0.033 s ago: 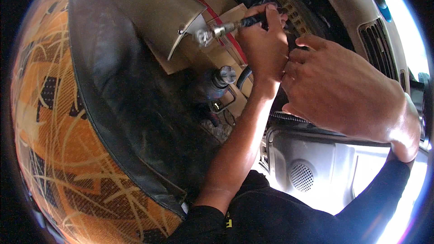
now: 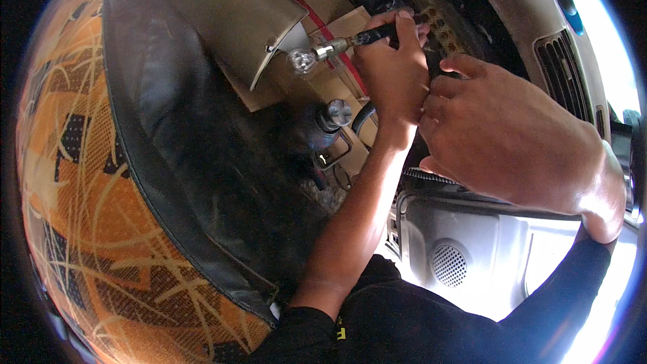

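Observation:
My left hand (image 2: 396, 61) is closed around the black handle of a slim tool (image 2: 340, 45). A metal shaft runs leftward from that handle to a clear, bulb-like end. The tool's other end is hidden by my fingers. Beside my left wrist is my right hand (image 2: 505, 128), back upward. Its index finger is stretched out, the other fingers bend down, and the thumb stands apart. Nothing shows in it, though some fingertips are hidden. Below the tool stands a dark bottle-shaped body with a round metal top (image 2: 337, 113).
A beige panel (image 2: 236, 10) and cardboard with a red stripe (image 2: 350, 71) lie behind the tool. A vehicle dashboard with an air vent (image 2: 559, 61) runs along the right. A door with a round speaker grille (image 2: 449, 265) is below; an orange patterned seat (image 2: 87, 195) fills the left.
The tool's clear end has dipped slightly and looks sharper. Both hands stay nearly in place.

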{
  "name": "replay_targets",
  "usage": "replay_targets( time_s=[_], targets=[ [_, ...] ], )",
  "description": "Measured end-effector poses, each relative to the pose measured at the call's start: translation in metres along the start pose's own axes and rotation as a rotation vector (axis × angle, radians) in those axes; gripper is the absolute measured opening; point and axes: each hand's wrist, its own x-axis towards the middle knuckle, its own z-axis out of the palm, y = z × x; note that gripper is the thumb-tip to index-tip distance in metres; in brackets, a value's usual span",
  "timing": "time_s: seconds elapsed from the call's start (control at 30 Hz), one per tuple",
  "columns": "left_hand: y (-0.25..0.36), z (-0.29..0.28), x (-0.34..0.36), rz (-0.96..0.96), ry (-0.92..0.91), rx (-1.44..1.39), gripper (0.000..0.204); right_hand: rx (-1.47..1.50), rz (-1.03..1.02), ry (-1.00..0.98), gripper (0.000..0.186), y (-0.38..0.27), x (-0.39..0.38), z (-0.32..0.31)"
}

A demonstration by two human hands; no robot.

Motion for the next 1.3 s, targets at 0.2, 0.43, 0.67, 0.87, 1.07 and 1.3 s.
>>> replay_targets(
  time_s=[0.2, 0.43, 0.67, 0.87, 1.07, 1.3],
  targets=[
    [0.000, -0.003, 0.000, -0.081, 0.031, -0.082, 0.023, -0.028, -0.034, 0.038, 0.043, 0.003, 0.002, 0.001],
    [-0.002, 0.001, -0.003, 0.014, 0.036, -0.023, 0.023, -0.029, -0.020, 0.004, 0.043, 0.002, 0.004, 0.003],
    [-0.003, -0.001, 0.000, 0.092, 0.053, 0.065, 0.024, -0.021, -0.016, 0.000, 0.043, 0.002, 0.005, 0.001],
    [-0.007, 0.003, 0.009, 0.088, -0.048, 0.208, 0.025, 0.023, 0.041, -0.025, 0.044, 0.003, 0.001, 0.000],
    [-0.001, 0.001, -0.006, 0.017, -0.003, 0.008, 0.024, 0.006, 0.068, 0.042, 0.046, -0.014, 0.000, -0.015],
    [0.002, -0.003, -0.002, 0.057, -0.033, 0.078, 0.025, -0.045, -0.015, 0.014, 0.051, 0.002, -0.006, 0.002]
  ],
)
